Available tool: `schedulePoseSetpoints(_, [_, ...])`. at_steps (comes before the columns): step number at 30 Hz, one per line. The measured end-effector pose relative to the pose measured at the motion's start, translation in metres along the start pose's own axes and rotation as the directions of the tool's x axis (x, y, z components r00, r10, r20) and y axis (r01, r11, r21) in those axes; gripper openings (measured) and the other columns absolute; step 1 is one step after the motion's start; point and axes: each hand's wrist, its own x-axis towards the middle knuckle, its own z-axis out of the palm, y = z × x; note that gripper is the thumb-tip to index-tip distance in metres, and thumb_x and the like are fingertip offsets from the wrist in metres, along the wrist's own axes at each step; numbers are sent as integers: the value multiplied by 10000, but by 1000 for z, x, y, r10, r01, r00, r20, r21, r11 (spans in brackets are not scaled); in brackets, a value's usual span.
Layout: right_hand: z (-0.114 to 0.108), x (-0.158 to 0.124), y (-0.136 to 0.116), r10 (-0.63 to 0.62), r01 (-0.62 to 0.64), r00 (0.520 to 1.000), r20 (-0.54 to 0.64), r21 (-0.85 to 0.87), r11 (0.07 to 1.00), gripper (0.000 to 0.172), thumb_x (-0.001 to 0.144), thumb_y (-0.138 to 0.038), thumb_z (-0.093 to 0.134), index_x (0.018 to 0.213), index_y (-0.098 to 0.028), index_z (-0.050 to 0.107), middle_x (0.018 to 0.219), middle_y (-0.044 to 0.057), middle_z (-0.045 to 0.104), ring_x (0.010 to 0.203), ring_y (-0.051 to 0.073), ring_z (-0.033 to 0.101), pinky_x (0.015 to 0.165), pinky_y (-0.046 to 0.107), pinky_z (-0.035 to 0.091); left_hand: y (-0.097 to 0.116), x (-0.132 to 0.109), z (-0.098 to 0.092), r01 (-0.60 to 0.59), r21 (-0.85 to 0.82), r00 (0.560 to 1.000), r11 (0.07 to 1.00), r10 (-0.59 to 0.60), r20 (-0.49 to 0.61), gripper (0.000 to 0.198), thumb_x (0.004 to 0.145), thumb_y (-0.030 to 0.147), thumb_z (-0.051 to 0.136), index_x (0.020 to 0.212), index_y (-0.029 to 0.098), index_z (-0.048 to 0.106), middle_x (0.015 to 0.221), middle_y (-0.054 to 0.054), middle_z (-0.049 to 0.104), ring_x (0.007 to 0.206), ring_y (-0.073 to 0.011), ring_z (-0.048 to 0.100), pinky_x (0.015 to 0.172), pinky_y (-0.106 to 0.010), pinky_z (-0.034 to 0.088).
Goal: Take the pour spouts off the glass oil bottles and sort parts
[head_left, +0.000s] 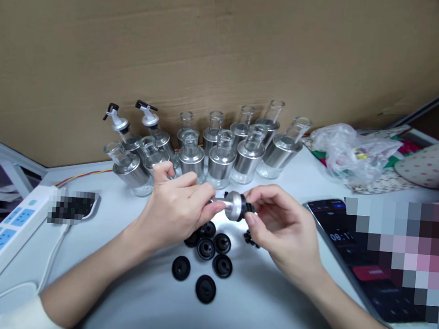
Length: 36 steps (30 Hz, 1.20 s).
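Between my two hands is a silver pourer top (233, 206), held sideways above the table. My left hand (180, 202) is closed around its narrow spout end. The fingertips of my right hand (281, 222) pinch a black ringed stopper (247, 207) at its wide end; the two parts touch, but how firmly they are joined I cannot tell. Below lie several round black caps (206, 248), loose on the table. Small black pieces (251, 238) sit partly hidden beside my right hand. Behind my hands stand several glass bottles with metal bands (221, 165), most with bare necks.
Two bottles at the back left carry pourers (147, 113) with black levers. A power strip (3, 236) and a white cable (50, 260) lie left. On the right are a phone (363, 267) and a clear plastic bag (352, 149). Cardboard (213, 47) rises behind.
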Motion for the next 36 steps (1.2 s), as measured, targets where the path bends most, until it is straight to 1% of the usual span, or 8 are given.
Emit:
schedulePoseSetpoints(4, [0, -2, 4, -216, 215, 976, -15, -79, 974, 162, 749, -117, 604, 862, -220, 550, 750, 10, 604, 691, 149, 590, 624, 296, 521, 1, 2, -4, 21, 4, 1000, 1000, -21, -2, 473, 977, 381, 284, 628, 185, 537, 499, 29, 508, 523, -106, 399, 732, -356, 275])
schedulePoseSetpoints(10, [-4, 2, 4, -528, 529, 847, 63, -199, 825, 267, 741, -64, 623, 939, -239, 580, 785, 35, 637, 715, 186, 616, 626, 353, 516, 1, 4, -12, 63, -76, 997, 995, -59, 58, 482, 981, 348, 247, 639, 186, 547, 488, 43, 482, 510, -90, 381, 779, -357, 277])
schedulePoseSetpoints(15, [-12, 3, 2, -608, 646, 762, 224, -327, 689, 184, 808, -134, 604, 936, -266, 592, 822, 50, 663, 743, 195, 627, 602, 350, 519, 3, 5, -18, 69, -108, 995, 992, -61, 81, 483, 976, 320, 264, 608, 182, 545, 455, 54, 462, 487, -82, 354, 780, -356, 277])
schedulePoseSetpoints(20, [-18, -2, 5, -622, 667, 742, 252, -380, 642, 207, 818, -146, 617, 937, -316, 615, 884, 46, 669, 821, 211, 626, 637, 366, 515, -4, 4, -29, 134, -93, 991, 987, -131, 31, 507, 961, 290, 267, 505, 174, 454, 426, 51, 451, 463, -82, 318, 762, -358, 305])
schedulePoseSetpoints(23, [-12, -2, 1, -589, 649, 760, 275, -378, 660, 211, 842, -134, 578, 978, -292, 610, 867, 50, 647, 792, 188, 612, 650, 348, 501, -15, 3, -42, 232, -59, 967, 971, -237, -90, 518, 964, 297, 267, 472, 174, 368, 428, 51, 445, 453, -87, 286, 733, -362, 307])
schedulePoseSetpoints(25, [0, -1, -5, -495, 634, 765, 412, -346, 692, 178, 874, -142, 533, 1004, -239, 604, 880, 57, 644, 800, 168, 601, 672, 322, 492, -20, 1, -51, 283, -43, 941, 958, -286, -181, 512, 968, 317, 280, 480, 184, 360, 430, 54, 424, 458, -93, 276, 723, -365, 302])
schedulePoseSetpoints(30, [46, -4, -14, -221, 703, 580, 784, -344, 622, 108, 905, -154, 514, 838, -168, 598, 776, 36, 652, 806, 172, 558, 701, 315, 426, -25, -2, -64, 353, -9, 889, 935, -339, -308, 505, 973, 376, 312, 506, 191, 363, 433, 58, 382, 480, -95, 270, 726, -355, 307])
schedulePoseSetpoints(36, [79, -4, -11, -61, 772, 469, 881, -375, 513, 76, 856, -123, 583, 787, -152, 599, 701, 42, 639, 799, 201, 556, 707, 340, 380, -29, -5, -69, 387, 18, 874, 922, -361, -324, 486, 969, 372, 327, 521, 187, 350, 423, 67, 350, 484, -94, 248, 727, -347, 303])
